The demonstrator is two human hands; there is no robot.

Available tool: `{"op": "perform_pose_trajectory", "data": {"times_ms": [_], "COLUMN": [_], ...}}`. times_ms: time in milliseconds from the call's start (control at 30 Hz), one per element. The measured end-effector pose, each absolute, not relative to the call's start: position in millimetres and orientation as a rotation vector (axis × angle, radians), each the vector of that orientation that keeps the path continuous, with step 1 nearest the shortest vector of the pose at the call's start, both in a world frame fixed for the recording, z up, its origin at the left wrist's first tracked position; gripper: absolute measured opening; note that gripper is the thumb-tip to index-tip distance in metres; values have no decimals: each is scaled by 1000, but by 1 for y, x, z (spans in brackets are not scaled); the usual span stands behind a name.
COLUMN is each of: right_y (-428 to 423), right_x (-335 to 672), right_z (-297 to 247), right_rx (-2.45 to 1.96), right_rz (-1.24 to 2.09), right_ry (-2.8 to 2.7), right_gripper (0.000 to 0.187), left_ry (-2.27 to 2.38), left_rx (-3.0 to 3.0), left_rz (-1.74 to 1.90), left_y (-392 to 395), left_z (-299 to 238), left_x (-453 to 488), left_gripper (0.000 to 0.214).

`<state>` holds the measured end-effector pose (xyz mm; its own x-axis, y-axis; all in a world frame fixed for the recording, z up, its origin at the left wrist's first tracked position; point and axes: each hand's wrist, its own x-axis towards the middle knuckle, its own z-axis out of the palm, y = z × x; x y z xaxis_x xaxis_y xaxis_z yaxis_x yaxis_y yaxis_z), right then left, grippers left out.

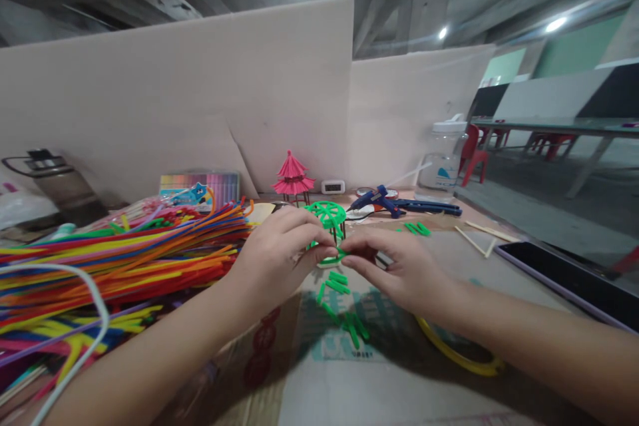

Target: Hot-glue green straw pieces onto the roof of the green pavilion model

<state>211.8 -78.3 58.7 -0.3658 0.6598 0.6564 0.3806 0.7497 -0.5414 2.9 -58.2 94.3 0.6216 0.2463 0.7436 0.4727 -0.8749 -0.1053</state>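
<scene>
My left hand (279, 249) and my right hand (397, 269) meet at the middle of the table, both pinching a small green pipe-cleaner ring (332, 257). Just behind it stands a green pipe-cleaner pavilion roof on thin legs (327, 214). Several short green pipe-cleaner pieces (344, 309) lie on the cardboard below my fingers. A finished pink pavilion model (293, 176) stands further back.
A big pile of coloured pipe cleaners (124, 256) fills the left. A blue glue gun (379, 200), plastic jar (444, 156), marker box (200, 185), wooden sticks (474, 239), yellow ring (459, 356) and dark phone (569, 276) lie around. White boards wall the back.
</scene>
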Motion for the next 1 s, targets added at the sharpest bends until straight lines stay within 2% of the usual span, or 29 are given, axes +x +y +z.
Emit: {"op": "perform_pose_trajectory", "data": {"times_ms": [333,467,633,667,733,833,900,1000], "right_y": [-73,-75,-65,-61,-53,-44,-42,-45], "right_x": [216,213,213,213,213,213,213,213], "right_z": [52,55,48,43,32,17,12,10], "right_rx": [-768,-846,-894,-881,-851,-850,-853,-855], "right_rz": [206,324,636,708,818,900,912,890], "right_ry": [-2107,-2107,-1801,-1719,-1577,-1481,-1465,-1504], "right_gripper": [8,10,13,16,24,31,32,29], "left_ry": [-700,-750,-1219,-1352,-1644,-1839,-1851,-1863], "left_rx": [-2788,-2820,-2552,-2467,-2441,-2688,-2808,-2798], "left_rz": [-962,-930,-1108,-1046,-693,-140,-57,-217], "left_y": [-51,-54,-44,-38,-23,-3,3,2], "left_z": [99,103,114,115,113,100,89,74], "left_x": [-1,-2,-17,-23,-35,-49,-49,-39], "left_gripper": [10,12,33,36,36,22,27,37]}}
